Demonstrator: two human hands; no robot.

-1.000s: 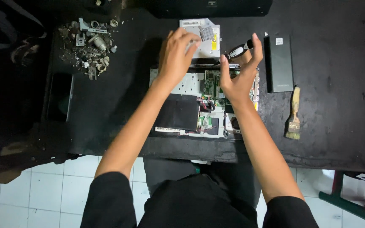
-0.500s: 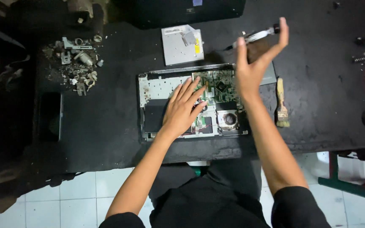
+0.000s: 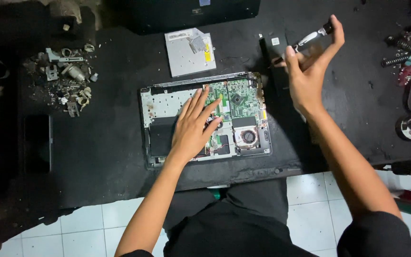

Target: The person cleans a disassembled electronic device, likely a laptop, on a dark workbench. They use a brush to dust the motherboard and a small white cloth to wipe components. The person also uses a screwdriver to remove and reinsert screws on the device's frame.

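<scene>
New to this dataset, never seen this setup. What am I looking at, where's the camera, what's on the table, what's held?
No machine here: a person works with two bare hands. The one picture comes from a camera on their head, looking down. On the black table lies an opened laptop with its circuit board and fan showing. The left hand rests flat on it. The right hand, raised beside it, holds a screwdriver. Behind the laptop lies a silver disc drive; far left is a pile of small metal parts.
</scene>
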